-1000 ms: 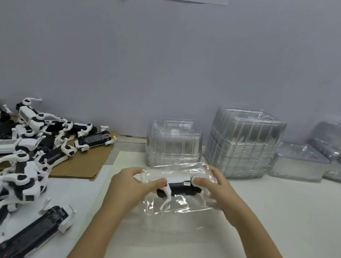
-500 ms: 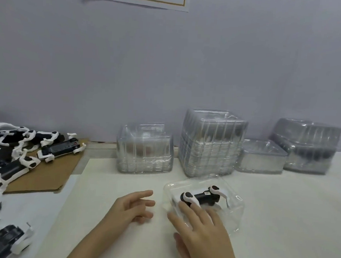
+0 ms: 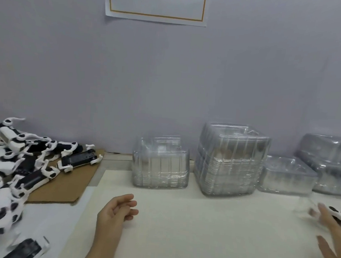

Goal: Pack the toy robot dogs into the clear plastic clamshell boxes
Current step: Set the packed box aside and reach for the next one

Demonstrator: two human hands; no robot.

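A closed clear clamshell box [image 3: 308, 209] with a black-and-white toy robot dog [image 3: 338, 216] inside sits at the far right, blurred by motion. My right hand [image 3: 334, 238] lies against its near side with straight, spread fingers. My left hand [image 3: 116, 213] hovers over the cream mat, fingers loosely curled, holding nothing. A heap of black-and-white toy robot dogs [image 3: 13, 163] fills the left side, partly on brown cardboard [image 3: 66, 186].
Stacks of empty clear clamshell boxes stand along the wall: a low stack [image 3: 160, 164], a taller stack [image 3: 231, 160], a shallow one [image 3: 286, 175] and another at the far right [image 3: 331, 164]. A paper sign [image 3: 156, 5] hangs on the wall.
The packed box has slid to the right under my right hand. My left hand let go of it and now hangs idle over the mat. The view has swung back left.
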